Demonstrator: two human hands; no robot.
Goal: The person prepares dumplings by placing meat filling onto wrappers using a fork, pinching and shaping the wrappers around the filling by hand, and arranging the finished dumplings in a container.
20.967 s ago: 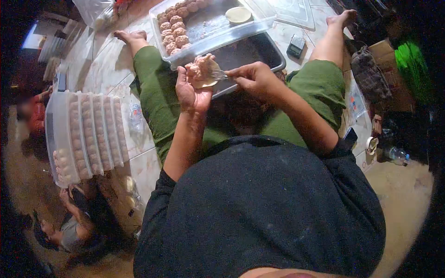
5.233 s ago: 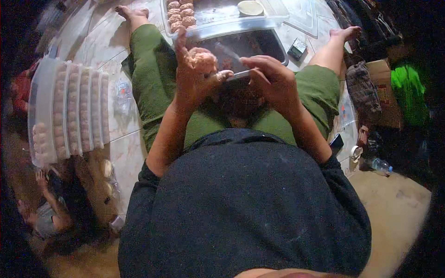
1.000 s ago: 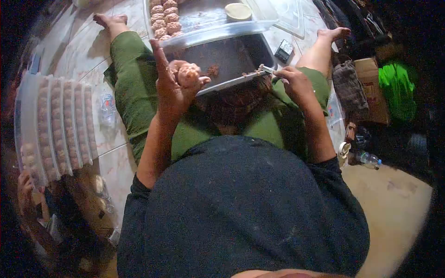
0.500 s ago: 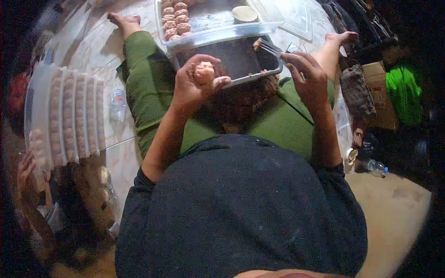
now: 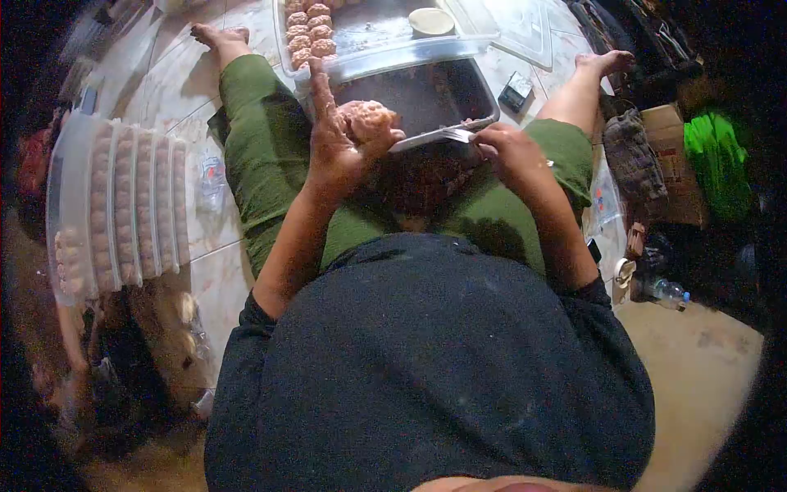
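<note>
My left hand [image 5: 340, 148] cups a rough pinkish ball of filling [image 5: 370, 120], with one finger pointing up. My right hand [image 5: 510, 156] grips a fork [image 5: 459, 134], whose tines lie at the near rim of a dark tray [image 5: 438, 131]. That tray sits between my legs, with smears inside it. Behind it is a clear plastic box [image 5: 385, 59] holding rows of meat balls [image 5: 321, 33] along its left side and a stack of round pale wrappers [image 5: 431, 22].
Clear boxes filled with balls [image 5: 123, 205] stand stacked at the left, near another person. A digital scale [image 5: 516, 92] lies right of the tray. A clear lid [image 5: 520, 33], a cardboard box [image 5: 676, 164] and a bottle [image 5: 668, 292] are farther right.
The fork has come down from above the tray's right side to its near rim. My left hand has turned, its index finger now raised. Earlier, a flat wrapper with loose filling lay on my left hand.
</note>
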